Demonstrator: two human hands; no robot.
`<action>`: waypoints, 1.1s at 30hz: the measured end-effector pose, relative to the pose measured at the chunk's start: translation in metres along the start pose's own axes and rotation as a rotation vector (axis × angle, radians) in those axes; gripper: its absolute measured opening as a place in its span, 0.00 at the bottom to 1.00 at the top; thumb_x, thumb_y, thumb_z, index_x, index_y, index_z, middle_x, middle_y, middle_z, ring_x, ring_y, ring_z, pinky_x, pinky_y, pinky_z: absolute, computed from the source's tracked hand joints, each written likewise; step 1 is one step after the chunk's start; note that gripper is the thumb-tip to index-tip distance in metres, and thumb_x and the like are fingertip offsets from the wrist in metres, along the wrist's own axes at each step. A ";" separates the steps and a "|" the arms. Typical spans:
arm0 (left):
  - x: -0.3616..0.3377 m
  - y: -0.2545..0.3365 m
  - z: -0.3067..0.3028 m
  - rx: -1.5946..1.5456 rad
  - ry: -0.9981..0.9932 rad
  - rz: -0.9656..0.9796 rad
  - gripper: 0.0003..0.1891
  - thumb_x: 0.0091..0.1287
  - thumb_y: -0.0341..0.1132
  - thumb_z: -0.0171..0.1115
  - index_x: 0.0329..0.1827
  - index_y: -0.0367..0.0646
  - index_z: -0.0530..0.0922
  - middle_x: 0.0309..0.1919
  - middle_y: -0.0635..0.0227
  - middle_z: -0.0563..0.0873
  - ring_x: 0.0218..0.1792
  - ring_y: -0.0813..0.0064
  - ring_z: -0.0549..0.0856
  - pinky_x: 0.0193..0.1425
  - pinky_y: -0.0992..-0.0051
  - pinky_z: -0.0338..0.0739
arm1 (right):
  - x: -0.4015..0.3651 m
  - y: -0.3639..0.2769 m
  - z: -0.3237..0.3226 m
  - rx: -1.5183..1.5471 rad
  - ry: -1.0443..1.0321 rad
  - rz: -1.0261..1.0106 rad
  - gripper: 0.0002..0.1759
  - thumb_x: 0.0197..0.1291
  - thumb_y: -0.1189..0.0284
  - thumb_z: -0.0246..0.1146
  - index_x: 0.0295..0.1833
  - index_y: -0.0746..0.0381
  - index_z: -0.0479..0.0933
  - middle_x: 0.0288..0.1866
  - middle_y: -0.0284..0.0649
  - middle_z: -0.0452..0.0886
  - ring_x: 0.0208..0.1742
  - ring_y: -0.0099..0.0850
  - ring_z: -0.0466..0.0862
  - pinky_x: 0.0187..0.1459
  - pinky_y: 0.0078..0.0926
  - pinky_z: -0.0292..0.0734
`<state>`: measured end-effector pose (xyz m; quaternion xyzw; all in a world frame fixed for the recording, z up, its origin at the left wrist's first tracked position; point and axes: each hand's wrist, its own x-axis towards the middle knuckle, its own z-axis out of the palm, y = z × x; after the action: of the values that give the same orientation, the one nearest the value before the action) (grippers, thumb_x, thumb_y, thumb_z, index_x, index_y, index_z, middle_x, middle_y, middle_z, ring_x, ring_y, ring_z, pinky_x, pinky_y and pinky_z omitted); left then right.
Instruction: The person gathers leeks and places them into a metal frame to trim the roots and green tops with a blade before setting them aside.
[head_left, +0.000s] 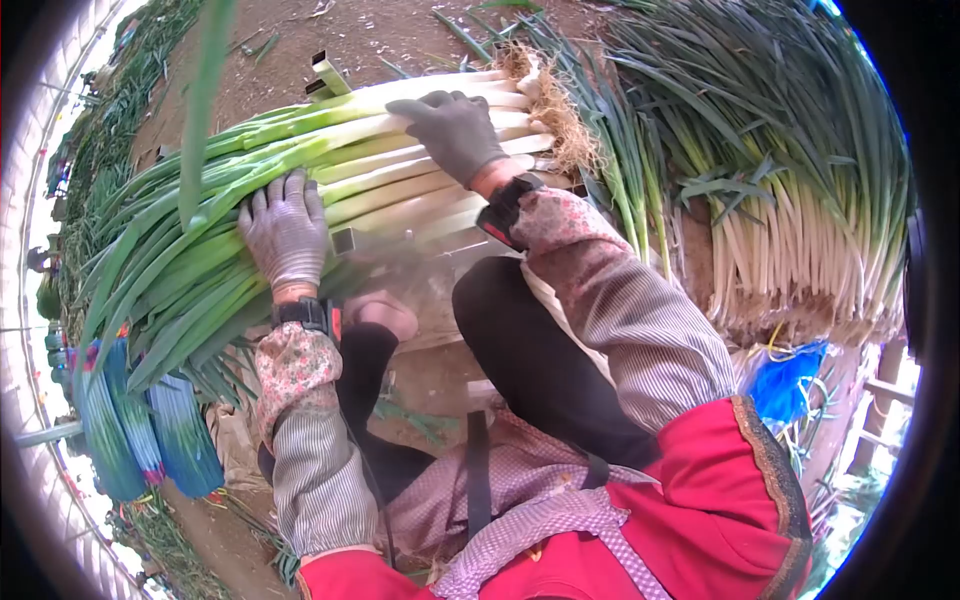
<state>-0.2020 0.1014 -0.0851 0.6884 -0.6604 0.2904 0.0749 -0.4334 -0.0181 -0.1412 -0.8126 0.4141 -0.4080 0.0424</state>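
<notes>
A thick pile of long green onions (370,150) lies crosswise in front of me, its leaves to the left and its white stalks and roots to the right. My left hand (285,228), in a grey glove, rests flat on the green leaves with its fingers stretched. Over the white stalks lies my right hand (452,132), also gloved, fingers extended and apart across the upper stalks near the roots (565,115). Metal post ends (328,75) show at the far and near sides of the pile. What supports the pile is mostly hidden.
A large heap of green onions (780,150) with dark leaves lies on the right. Tied bundles (185,435) sit at the lower left, and a blue plastic piece (788,382) is at the right. Bare soil (400,40) stretches beyond the pile. My bent knees are close below it.
</notes>
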 end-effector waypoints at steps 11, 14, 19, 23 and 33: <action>0.027 -0.028 -0.030 0.126 -0.112 -0.147 0.34 0.64 0.61 0.67 0.67 0.47 0.78 0.62 0.58 0.84 0.64 0.56 0.80 0.66 0.47 0.68 | -0.020 0.017 0.000 -0.043 -0.028 -0.023 0.16 0.67 0.58 0.64 0.59 0.40 0.84 0.66 0.35 0.81 0.63 0.41 0.81 0.62 0.50 0.70; 0.042 -0.068 -0.034 0.024 -0.320 -0.454 0.58 0.50 0.74 0.71 0.80 0.50 0.63 0.76 0.55 0.72 0.76 0.54 0.69 0.77 0.41 0.54 | -0.020 0.015 -0.004 0.022 -0.038 0.014 0.15 0.66 0.57 0.66 0.58 0.40 0.85 0.63 0.34 0.83 0.62 0.40 0.81 0.62 0.49 0.70; 0.041 -0.149 -0.007 -0.257 -0.309 -0.654 0.72 0.37 0.78 0.77 0.84 0.51 0.55 0.81 0.58 0.65 0.81 0.55 0.62 0.80 0.35 0.46 | -0.020 0.015 -0.002 0.085 -0.020 0.102 0.14 0.63 0.57 0.69 0.54 0.42 0.87 0.58 0.31 0.86 0.60 0.40 0.82 0.61 0.47 0.70; 0.062 -0.081 -0.054 0.297 -0.210 -0.416 0.50 0.52 0.68 0.75 0.78 0.59 0.69 0.82 0.67 0.63 0.80 0.57 0.64 0.79 0.35 0.50 | -0.015 0.014 0.000 0.083 0.008 0.151 0.13 0.61 0.58 0.70 0.52 0.43 0.88 0.57 0.30 0.86 0.59 0.39 0.82 0.61 0.47 0.70; 0.044 -0.085 0.032 -0.204 -0.174 0.047 0.18 0.67 0.51 0.69 0.58 0.61 0.84 0.72 0.73 0.78 0.75 0.64 0.72 0.76 0.40 0.59 | -0.027 0.016 -0.004 0.100 0.000 0.032 0.10 0.64 0.61 0.69 0.49 0.43 0.88 0.52 0.30 0.86 0.53 0.39 0.83 0.55 0.49 0.72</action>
<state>-0.1130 0.0573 -0.0658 0.6842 -0.7064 0.1627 0.0801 -0.4552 -0.0085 -0.1621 -0.8027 0.4062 -0.4274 0.0898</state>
